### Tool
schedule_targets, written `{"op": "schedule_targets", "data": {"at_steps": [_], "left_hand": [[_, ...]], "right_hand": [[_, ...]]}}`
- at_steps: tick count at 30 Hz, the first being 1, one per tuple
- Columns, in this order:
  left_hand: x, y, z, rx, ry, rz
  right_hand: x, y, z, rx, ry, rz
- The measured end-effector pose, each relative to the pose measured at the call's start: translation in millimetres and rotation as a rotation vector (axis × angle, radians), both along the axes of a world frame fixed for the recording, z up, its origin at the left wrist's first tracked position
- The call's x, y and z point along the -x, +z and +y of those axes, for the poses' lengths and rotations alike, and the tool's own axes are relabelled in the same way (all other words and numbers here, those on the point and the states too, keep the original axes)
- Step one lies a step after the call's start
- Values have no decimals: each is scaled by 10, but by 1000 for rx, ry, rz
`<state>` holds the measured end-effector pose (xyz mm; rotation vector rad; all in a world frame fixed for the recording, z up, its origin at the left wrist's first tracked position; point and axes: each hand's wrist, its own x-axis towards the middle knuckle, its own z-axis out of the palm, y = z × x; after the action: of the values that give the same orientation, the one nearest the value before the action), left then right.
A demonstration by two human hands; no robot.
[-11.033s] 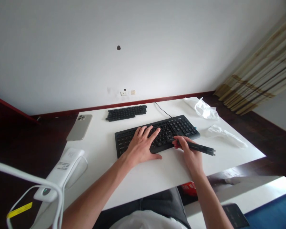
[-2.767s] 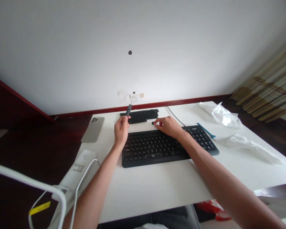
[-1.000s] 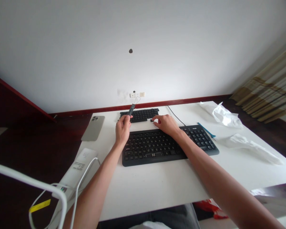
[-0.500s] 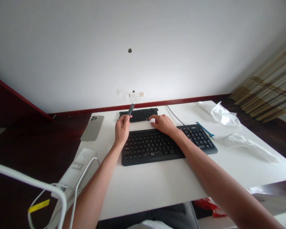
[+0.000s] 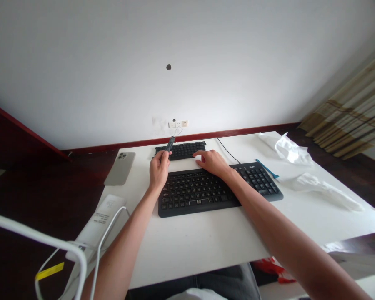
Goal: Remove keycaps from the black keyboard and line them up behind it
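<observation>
My left hand point(image 5: 159, 168) is closed around the black handle of a wire keycap puller point(image 5: 170, 143), its thin wire loops pointing up toward the wall. Rows of black keycaps point(image 5: 187, 149), with a ragged outline, lie behind it at the back of the table. My right hand point(image 5: 213, 161) rests just above the keyboard, index finger stretched to the near right corner of those keycaps, thumb apart below it. No object shows clearly between these fingers. Under my right wrist and forearm lies a full-size black keyboard point(image 5: 200, 191), partly hidden by the arm.
On the white table point(image 5: 187, 237), a blue pry stick point(image 5: 267, 168) lies beyond the keyboard's right end. Crumpled white plastic bags point(image 5: 292, 150) are farther right. A phone point(image 5: 120, 168) and a white power bank-like box point(image 5: 103, 216) sit left, near a white cable point(image 5: 100, 246).
The whole view has shifted slightly. Both hands keep nearly the same places, the left still on the keycap puller and the right index finger still at the keycaps' corner.
</observation>
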<state>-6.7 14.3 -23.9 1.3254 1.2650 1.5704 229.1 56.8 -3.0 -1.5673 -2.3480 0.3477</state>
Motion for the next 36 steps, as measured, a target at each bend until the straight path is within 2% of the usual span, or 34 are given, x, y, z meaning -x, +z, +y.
{"op": "schedule_targets", "data": {"at_steps": [13,17,21,26,31,36], "left_hand": [[2,25,-2,-16,-4,23],[-18,104,-74,-21,13,156],[-63,169,-156,-43,51,375],[-106,159,-192,-53,66,392],[-117,130,-211,-51,33,452],[-143,181,-265,-77,5,491]], "right_hand": [[-52,-29,21,-49,8,51],[-60,36,-16,-86,21,183],[-5,171,-188,-207,16,322],[114,302,-466,-378,32,390],[220,212,-499,-564,110,386],[235,89,-429,-511,170,289]]}}
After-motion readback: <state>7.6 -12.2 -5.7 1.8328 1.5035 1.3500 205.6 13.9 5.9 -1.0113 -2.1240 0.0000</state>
